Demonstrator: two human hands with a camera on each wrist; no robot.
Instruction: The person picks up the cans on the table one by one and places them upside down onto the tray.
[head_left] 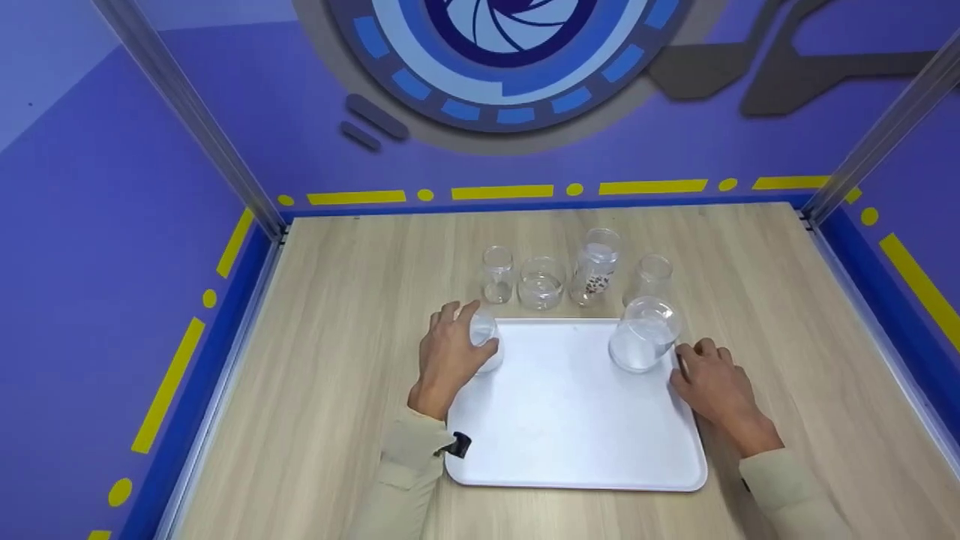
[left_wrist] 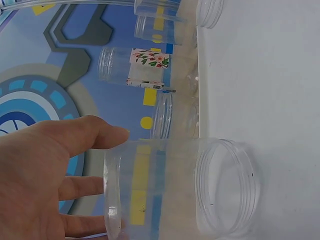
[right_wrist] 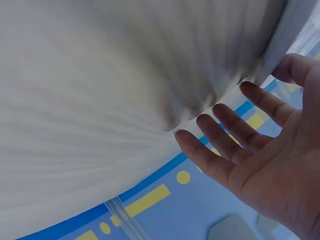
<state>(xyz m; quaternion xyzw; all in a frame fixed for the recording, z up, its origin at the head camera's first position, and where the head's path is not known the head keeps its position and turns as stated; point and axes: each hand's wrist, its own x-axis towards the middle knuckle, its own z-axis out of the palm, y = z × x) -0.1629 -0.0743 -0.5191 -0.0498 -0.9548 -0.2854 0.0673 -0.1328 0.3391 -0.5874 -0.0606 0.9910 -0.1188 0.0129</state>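
My left hand [head_left: 448, 358] holds a clear jar [head_left: 486, 341] at the tray's back left corner. Its thumb and fingers are spread round the jar's smooth end, while the threaded rim [left_wrist: 227, 187] faces down to the white tray [head_left: 577, 420]. My right hand [head_left: 716, 382] is at the tray's right edge. In the right wrist view its fingertips [right_wrist: 205, 120] rest on the wooden table and the thumb lies by the tray's rim. Close to that hand, a larger clear jar [head_left: 643, 341] stands on the tray's back right corner.
Behind the tray, clear containers stand in a row: a slim jar [head_left: 497, 276], a low wide jar [head_left: 541, 285], a tall jar with a printed pattern [head_left: 595, 270] and another small jar [head_left: 652, 274]. Blue-purple panels [head_left: 480, 169] with metal posts enclose the wooden table [head_left: 337, 300].
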